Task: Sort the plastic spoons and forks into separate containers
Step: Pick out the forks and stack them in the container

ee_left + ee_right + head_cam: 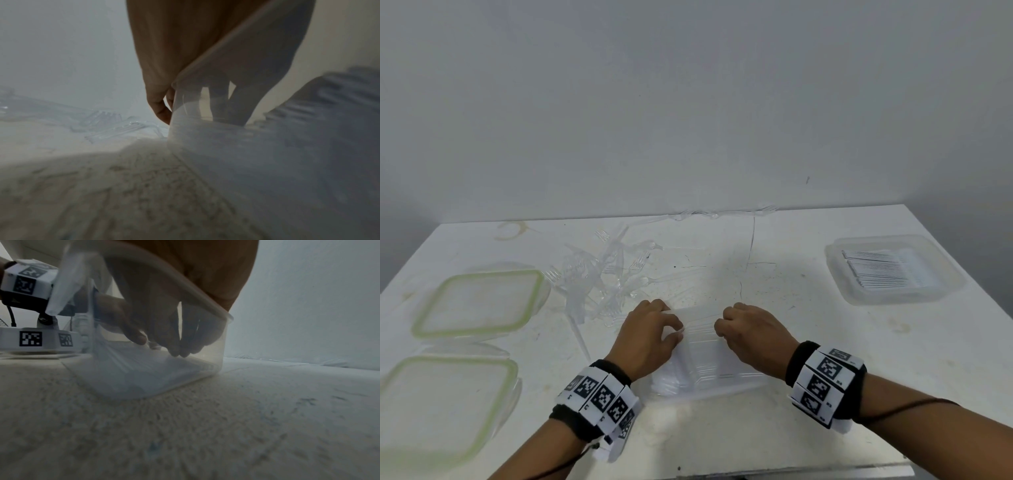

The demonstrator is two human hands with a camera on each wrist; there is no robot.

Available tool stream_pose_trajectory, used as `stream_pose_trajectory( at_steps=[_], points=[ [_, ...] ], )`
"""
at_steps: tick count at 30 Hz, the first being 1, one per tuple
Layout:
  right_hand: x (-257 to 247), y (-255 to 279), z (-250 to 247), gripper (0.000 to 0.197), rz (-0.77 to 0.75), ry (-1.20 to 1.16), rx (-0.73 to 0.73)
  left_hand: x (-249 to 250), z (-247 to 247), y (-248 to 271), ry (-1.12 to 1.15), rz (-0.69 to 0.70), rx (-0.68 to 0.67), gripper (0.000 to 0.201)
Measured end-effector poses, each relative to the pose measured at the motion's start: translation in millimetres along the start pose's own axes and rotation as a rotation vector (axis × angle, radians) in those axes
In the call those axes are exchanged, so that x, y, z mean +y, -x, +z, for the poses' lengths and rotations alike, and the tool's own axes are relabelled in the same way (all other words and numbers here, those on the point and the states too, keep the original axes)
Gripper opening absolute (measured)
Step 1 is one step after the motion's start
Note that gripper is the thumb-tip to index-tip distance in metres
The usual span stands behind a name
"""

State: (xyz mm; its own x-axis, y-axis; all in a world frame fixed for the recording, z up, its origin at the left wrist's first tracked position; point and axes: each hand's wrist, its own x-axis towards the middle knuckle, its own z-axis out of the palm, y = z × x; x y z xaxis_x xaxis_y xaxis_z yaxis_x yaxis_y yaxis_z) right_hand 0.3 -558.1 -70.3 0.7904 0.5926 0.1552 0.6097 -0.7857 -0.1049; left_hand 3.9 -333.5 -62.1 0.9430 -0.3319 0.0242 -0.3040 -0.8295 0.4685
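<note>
A clear tub (722,380) stands on the table in front of me, holding a stack of clear spoons (671,377) laid side by side. Both hands reach down into it. My left hand (674,330) straddles the tub's left wall, with thumb and fingers pinching at the spoons (144,363) on the bottom. My right hand (719,329) has its fingers curled, and the bunched fingertips (185,350) are on the same stack. A loose pile of clear forks (606,274) lies behind the left hand.
At the right rear stands a second clear tub (893,298) with cutlery (890,270) lined up in rows. Two green-rimmed lids (479,301) (445,401) lie at the left. A few forks (698,214) rest against the wall at the table's far edge.
</note>
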Motion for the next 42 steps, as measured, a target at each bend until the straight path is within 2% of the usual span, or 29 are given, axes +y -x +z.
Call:
stream_pose_trajectory(
  at_steps=[5, 10, 15, 20, 31, 36, 42],
  points=[
    [-2, 1, -2, 0.018, -0.005, -0.062, 0.117, 1, 2, 1, 0.031, -0.018, 0.056, 0.015],
    [-4, 3, -11, 0.026, -0.027, -0.002, 0.193, 4, 4, 0, -0.046, -0.035, 0.058, 0.019],
    [-2, 3, -3, 0.016, -0.009, 0.015, 0.082, 5, 6, -1, -0.060, -0.064, 0.056, 0.018],
    [-4, 1, -1, 0.013, 0.046, 0.012, -0.031, 2, 5, 3, 0.086, -0.011, 0.148, 0.007],
    [-3, -1, -3, 0.013, -0.014, -0.014, -0.067, 3, 2, 2, 0.021, -0.032, 0.045, 0.010],
    [-5, -1, -7, 0.020, -0.012, -0.026, -0.097, -1, -6, 3, -0.071, 0.006, -0.112, 0.038],
    [-9, 2, -9, 0.028, -0.003, 0.043, -0.158, 0, -9, 4, -0.143, 0.044, -0.148, 0.036]
  ],
)
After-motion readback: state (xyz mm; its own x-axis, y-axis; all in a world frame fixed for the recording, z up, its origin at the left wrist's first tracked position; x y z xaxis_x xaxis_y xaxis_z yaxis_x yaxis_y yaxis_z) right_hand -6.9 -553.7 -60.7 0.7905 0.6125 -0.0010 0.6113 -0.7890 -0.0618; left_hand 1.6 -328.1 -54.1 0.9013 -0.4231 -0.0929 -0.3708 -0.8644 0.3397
